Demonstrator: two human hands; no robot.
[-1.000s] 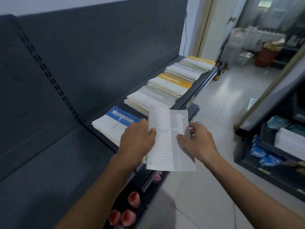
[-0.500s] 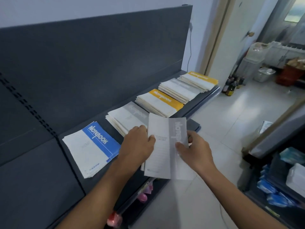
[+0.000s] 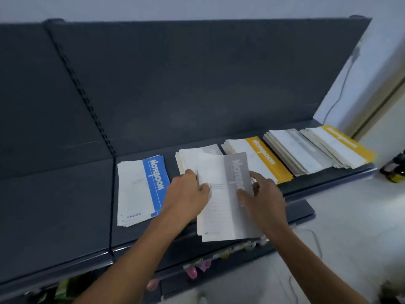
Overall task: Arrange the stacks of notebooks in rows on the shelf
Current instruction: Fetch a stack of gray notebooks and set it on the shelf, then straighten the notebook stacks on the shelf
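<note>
- My left grip (image 3: 186,194) pinches the notebook (image 3: 220,216) by its left edge, thumb on the cover.
- My right grip (image 3: 265,200) clasps the same notebook at its right edge, thumb on the grey band.
- The notebook sits over the near part of the grey stack (image 3: 197,156) and juts past the front edge of the shelf (image 3: 83,205); I cannot tell whether it touches the stack.
- Along the shelf, left to right: blue stack (image 3: 140,189), grey stack, yellow stack (image 3: 260,159), second grey stack (image 3: 293,150), and the end stack (image 3: 341,148) at the right end.
</note>
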